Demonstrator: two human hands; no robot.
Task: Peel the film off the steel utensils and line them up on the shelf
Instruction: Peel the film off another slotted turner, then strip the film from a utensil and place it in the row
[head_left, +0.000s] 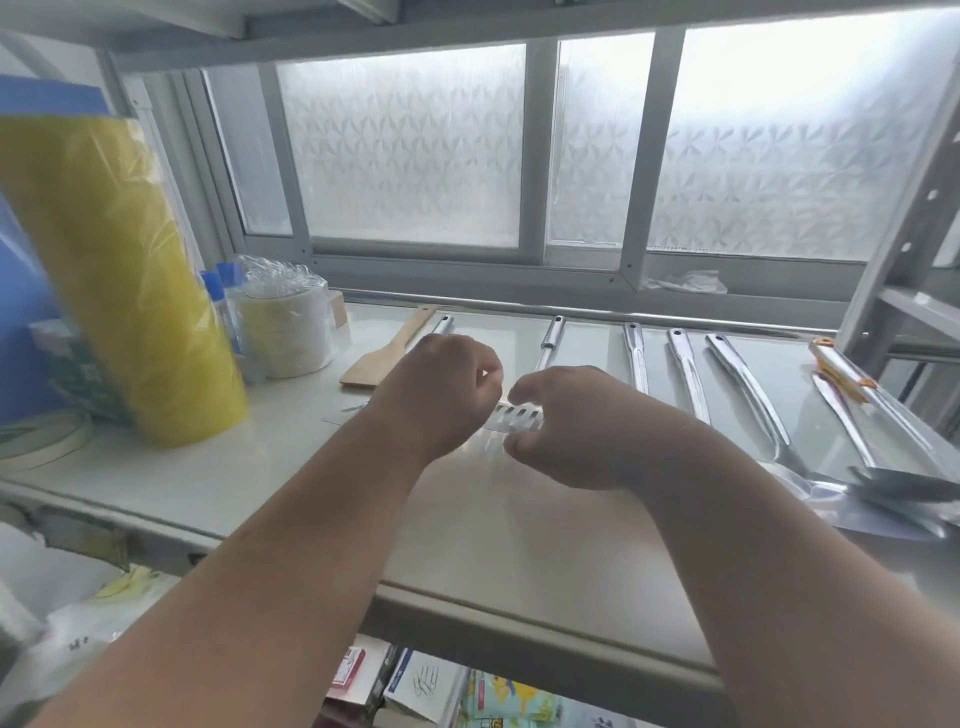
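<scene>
Both hands, left hand (441, 387) and right hand (566, 423), pinch the slotted spatula (514, 418) just right of the wooden spatula (387, 351); best peel slowly from one corner.

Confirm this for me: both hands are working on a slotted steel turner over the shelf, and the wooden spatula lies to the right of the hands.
One detail is wrong. In the head view the wooden spatula lies to the left of the hands, near the yellow roll. The rest holds: the left hand and right hand both hold the slotted steel turner over the shelf.
</scene>
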